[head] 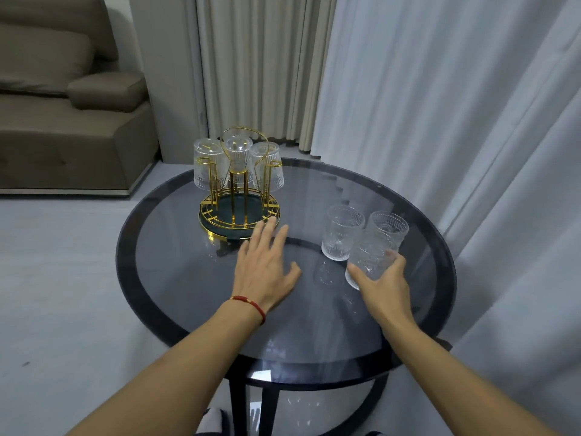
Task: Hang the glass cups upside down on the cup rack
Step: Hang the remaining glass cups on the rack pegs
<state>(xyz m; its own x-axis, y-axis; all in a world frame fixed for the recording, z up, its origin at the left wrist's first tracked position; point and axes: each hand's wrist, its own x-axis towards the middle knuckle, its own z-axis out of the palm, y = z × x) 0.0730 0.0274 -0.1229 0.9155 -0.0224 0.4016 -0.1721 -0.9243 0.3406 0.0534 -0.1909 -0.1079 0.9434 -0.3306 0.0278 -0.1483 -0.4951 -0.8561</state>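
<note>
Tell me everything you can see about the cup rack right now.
The cup rack is gold wire on a round dark-green tray base, with a looped top handle. It stands upright at the far left of the glass table. Three clear patterned cups hang upside down on its prongs. The left hand reaches its front rim.

Right hand gripping glass cup, left hand flat beside cup rack

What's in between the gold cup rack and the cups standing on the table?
Only bare glass tabletop separates the cup rack from the nearest standing cup in the head view; the left hand lies nearer the person.
</note>
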